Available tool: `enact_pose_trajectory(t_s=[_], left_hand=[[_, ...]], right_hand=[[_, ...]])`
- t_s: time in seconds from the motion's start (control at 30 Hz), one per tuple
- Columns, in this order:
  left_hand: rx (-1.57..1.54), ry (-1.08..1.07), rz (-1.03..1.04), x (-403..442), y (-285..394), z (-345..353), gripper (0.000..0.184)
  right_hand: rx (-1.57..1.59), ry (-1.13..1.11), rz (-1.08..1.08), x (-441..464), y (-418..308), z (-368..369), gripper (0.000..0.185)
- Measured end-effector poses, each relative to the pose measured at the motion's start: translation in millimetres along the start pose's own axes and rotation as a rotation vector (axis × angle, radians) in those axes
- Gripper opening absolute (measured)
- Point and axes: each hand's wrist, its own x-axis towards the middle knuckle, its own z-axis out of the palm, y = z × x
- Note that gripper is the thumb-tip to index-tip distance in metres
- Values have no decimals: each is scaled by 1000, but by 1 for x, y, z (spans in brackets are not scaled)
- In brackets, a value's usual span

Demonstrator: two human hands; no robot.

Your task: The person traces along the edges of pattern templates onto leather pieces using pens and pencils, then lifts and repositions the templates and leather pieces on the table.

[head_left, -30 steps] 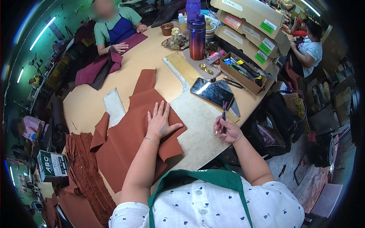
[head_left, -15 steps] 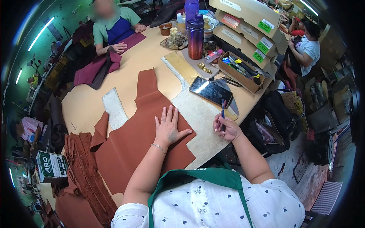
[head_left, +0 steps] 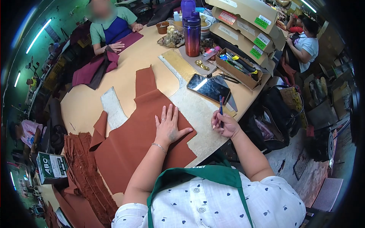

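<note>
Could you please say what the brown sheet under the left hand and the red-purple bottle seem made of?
Brown sheet: perhaps matte leather or imitation leather, smooth and softly folded. Red-purple bottle: possibly metal, glossy coating, by its sheen.

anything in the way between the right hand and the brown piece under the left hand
Nothing visible: between the right hand, holding a slim tool, and the brown piece there is only bare pale sheet. The left hand lies on the piece; the phone sits off that path.

The brown sheet (head_left: pixel 127 133) looks smooth and matt; strips (head_left: pixel 86 173) at eight o'clock, rough; bottle (head_left: pixel 192 36) at twelve, glossy; boxes (head_left: pixel 247 29) at one, cardboard.
</note>
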Motion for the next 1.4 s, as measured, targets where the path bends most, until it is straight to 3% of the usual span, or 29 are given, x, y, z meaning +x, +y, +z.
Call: enact_pose_trajectory(t_s=[0.2, 0.33, 0.4, 0.47, 0.53, 0.63, 0.77, 0.87, 1.1, 1.17, 1.33, 1.4], left_hand=[[-39, 33, 17, -1, -2, 0, 104], [-22, -11, -4, 7, -2, -4, 104], [-41, -7, -18, 16, -2, -5, 104], [-35, 6, -33, 27, -3, -2, 105], [-21, 26, -47, 35, -6, 0, 104], [-12, 12, -56, 42, -7, -6, 103], [-3, 24, -59, 45, -7, -6, 103], [-12, 35, -54, 45, -7, -4, 103], [-40, 80, -47, 50, -13, -1, 101], [-43, 102, -42, 49, -14, 1, 101], [-56, 391, 150, 24, -20, 19, 68], [-24, 262, 54, -12, -7, 9, 69]], right_hand=[[-113, -1, 41, 2, -3, -6, 16], [-1020, 238, -51, 8, -68, 19, 18], [-1222, 247, -118, 16, -109, 13, 19], [-1808, 436, -193, 30, -150, 5, 23], [-2045, 658, -142, 37, -166, 12, 22], [-2287, 650, -115, 52, -171, -1, 24], [-2337, 623, -126, 63, -161, -20, 26], [-2212, 695, -443, 55, -151, -23, 25], [-1829, 875, -656, 20, -110, -31, 23], [-1870, 850, -593, 6, -95, -24, 22], [-1889, 870, -532, -16, -77, -14, 19], [-1835, 921, -585, -15, -70, -27, 19]])
